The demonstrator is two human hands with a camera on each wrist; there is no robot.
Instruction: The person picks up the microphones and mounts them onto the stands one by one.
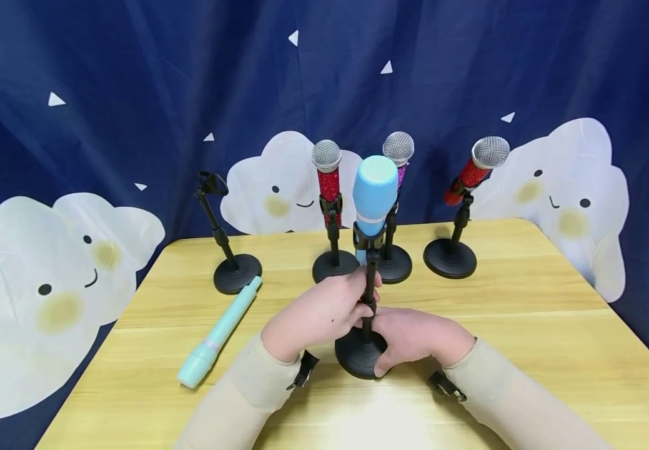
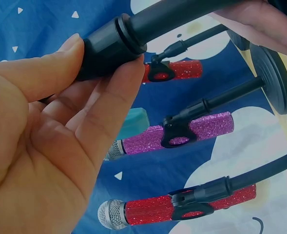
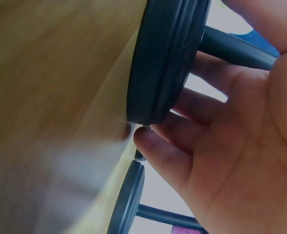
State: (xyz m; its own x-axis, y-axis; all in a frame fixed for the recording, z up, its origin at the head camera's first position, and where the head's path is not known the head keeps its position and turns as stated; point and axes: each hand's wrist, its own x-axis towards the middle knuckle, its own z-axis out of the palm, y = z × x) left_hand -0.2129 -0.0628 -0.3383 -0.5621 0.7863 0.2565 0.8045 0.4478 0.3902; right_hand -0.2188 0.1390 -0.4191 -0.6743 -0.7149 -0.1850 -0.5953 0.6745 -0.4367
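A light blue microphone (image 1: 376, 195) sits in the clip of a black microphone stand (image 1: 370, 280) near the middle of the table. My left hand (image 1: 326, 309) pinches the stand's pole; in the left wrist view its thumb and fingers hold the thick black collar (image 2: 115, 46). Low down, my right hand (image 1: 422, 337) grips the round base (image 1: 358, 354), thumb at the near edge. The right wrist view shows its fingers around the base's rim (image 3: 165, 63). Whether the base lies fully flat on the table is unclear.
Behind stand two red microphones (image 1: 329, 187) (image 1: 473, 175) and a purple one (image 1: 401, 177) on black stands. At the left, another stand (image 1: 225, 250) has a bare clip; a mint green microphone (image 1: 220, 334) lies before it on the wooden table (image 1: 526, 350). A blue curtain (image 1: 324, 75) hangs behind.
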